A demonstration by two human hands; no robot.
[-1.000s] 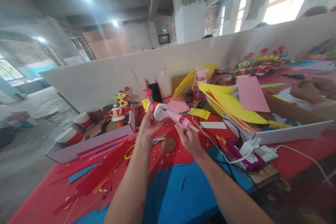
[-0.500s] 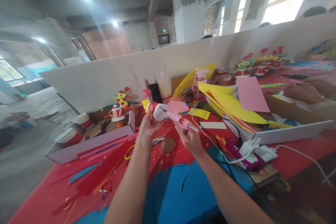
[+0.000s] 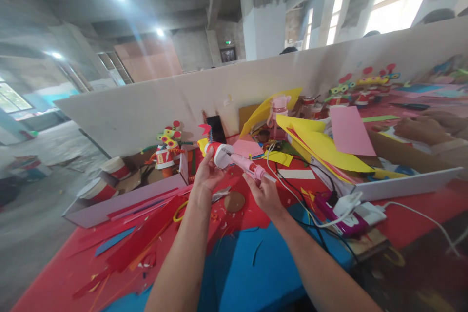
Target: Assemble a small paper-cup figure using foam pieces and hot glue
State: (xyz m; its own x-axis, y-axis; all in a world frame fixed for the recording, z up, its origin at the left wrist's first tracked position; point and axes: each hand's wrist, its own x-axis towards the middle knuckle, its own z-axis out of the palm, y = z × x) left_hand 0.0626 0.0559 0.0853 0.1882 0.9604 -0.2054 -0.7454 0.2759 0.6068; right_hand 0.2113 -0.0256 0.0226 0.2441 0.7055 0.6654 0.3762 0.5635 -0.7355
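Note:
In my left hand (image 3: 206, 174) I grip a red and white paper cup (image 3: 221, 155), tilted so that its white end faces right. A red paper piece on a dark coiled strip and a yellow part stick out from the cup's far side. My right hand (image 3: 263, 192) is closed around a pink hot glue gun (image 3: 252, 167), a pale glue stick poking from its rear. The gun's nozzle points left and is at the cup's white end; whether it touches cannot be made out. Below the hands a round brown disc (image 3: 234, 202) lies on the red table cover (image 3: 219, 222).
On the left, a box (image 3: 127, 204) holds paper cups and a finished paper figure (image 3: 166, 148). Red paper strips (image 3: 146, 234) lie in front. To the right are a purple power strip (image 3: 340, 214) with cables, yellow sheets (image 3: 321, 146) and another person's hands (image 3: 424, 129).
Almost nothing differs. Both hands keep the cup and the glue gun in nearly the same place.

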